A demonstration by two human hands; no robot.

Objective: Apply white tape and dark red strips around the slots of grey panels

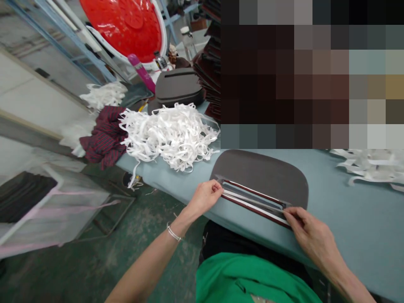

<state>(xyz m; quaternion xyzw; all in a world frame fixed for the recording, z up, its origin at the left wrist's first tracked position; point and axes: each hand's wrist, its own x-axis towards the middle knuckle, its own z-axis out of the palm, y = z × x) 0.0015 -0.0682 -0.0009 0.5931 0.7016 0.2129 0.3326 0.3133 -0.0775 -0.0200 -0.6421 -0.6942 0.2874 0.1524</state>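
Observation:
A dark grey rounded panel (261, 172) lies on the blue-grey table (353, 219) in front of me. A long slot with white and dark red strips (255, 202) runs along its near edge. My left hand (206, 195) pinches the left end of the strips, fingers closed. At the right end of the slot, my right hand (311, 233) presses its fingertips down on the strip; fingers are together and bent.
A heap of white strip offcuts (170, 134) lies at the table's left end, beside a dark red striped cloth (104, 136). More white offcuts (369, 166) sit at the right. Similar grey panels (179, 86) and a dark stack (211, 63) stand behind. A red disc (126, 27) leans at the back.

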